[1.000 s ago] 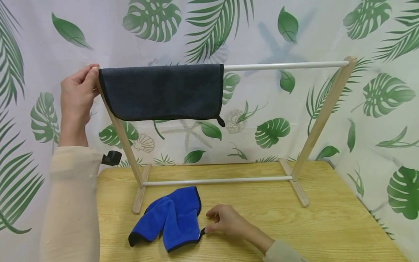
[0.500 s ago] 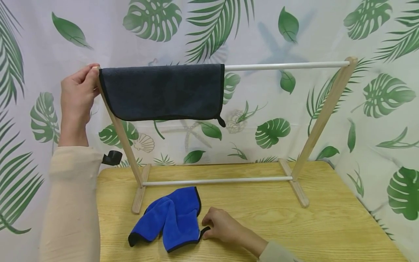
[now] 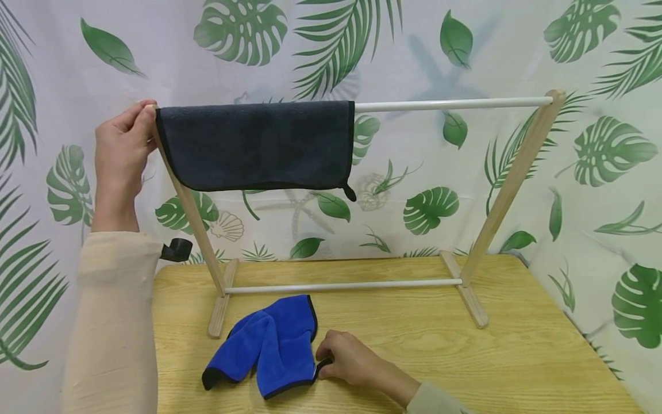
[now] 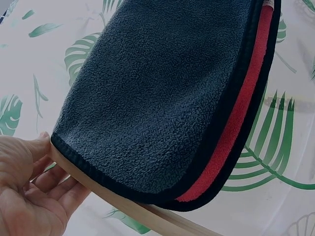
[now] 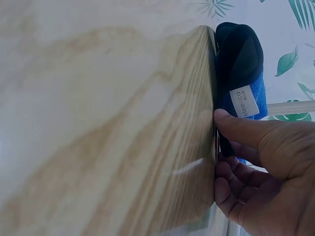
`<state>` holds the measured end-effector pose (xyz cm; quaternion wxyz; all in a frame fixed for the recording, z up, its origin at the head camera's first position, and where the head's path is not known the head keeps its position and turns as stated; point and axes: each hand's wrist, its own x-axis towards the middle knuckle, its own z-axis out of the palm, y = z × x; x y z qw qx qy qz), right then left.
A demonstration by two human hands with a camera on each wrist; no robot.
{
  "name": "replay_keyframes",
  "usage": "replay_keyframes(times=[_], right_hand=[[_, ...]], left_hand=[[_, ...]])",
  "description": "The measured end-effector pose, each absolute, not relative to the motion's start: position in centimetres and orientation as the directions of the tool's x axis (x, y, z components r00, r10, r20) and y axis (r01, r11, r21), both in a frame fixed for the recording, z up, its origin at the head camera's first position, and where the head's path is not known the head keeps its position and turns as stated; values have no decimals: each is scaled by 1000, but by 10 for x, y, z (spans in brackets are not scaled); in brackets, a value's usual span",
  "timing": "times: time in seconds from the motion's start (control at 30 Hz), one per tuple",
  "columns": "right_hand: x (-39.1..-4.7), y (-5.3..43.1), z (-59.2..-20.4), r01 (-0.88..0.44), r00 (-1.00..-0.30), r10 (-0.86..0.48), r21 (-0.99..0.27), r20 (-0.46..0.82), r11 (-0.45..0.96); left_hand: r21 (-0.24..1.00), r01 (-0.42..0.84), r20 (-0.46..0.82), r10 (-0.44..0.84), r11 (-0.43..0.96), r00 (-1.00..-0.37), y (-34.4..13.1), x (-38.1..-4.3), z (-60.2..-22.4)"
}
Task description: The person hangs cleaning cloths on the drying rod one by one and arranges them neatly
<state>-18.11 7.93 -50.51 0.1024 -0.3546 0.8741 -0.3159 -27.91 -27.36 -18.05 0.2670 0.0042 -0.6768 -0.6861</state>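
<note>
Hands: left hand (image 3: pixel 124 141) up high, right hand (image 3: pixel 351 359) down low, well apart.
Left arm pose: beige sleeve (image 3: pixel 116 322) near vertical, forearm straight up, wrist bent slightly inward.
Left fingers: grasping the top of the pale wooden left upright (image 3: pixel 199 231); thumb tip right by the cloth edge, other fingers curled behind the wood.
Right arm pose: enters from lower right, back of hand up, fingertips low at the tabletop.
Right fingers: curled, black fabric loop (image 5: pixel 226 146) between thumb and fingers; can't tell if it's pinched tight.
Blue cloth: crumpled royal-blue plush cloth with black binding (image 3: pixel 281 351), on the light wood-grain table (image 3: pixel 517 356) in front of the rack's left end; loop at its lower right corner, white label (image 5: pixel 244 102) beside it.
Grey cloth: dark grey plush cloth with black binding (image 3: pixel 258 146), folded over the left part of the white round upper rod (image 3: pixel 450 104); red face (image 4: pixel 233 125) shows inside the fold.
Rack base: thin white lower rod (image 3: pixel 341 286) between two wooden feet, behind the blue cloth.
</note>
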Motion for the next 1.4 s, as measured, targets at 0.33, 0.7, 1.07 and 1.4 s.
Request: replay_keyframes(times=[0.33,0.7,1.07,1.4], right_hand=[[-178,79,-507,-579,-726,-680,-629,107,519],[-178,84,-497,-552,-746,-664,-610,54,569],[-186,101,-491,-363,-849,-527,-775,46,517],[-196,112,-466,15,-897,-436,-989,-77,145]], left_hand=[[933,357,344,-376,35,-861,-274,-278,-179],[931,365,341,-373,6,-863,-272,-278,-178],[928,372,342,-379,-8,-860,-273,-278,-179],[928,373,341,-376,-14,-862,-274,-278,-180]])
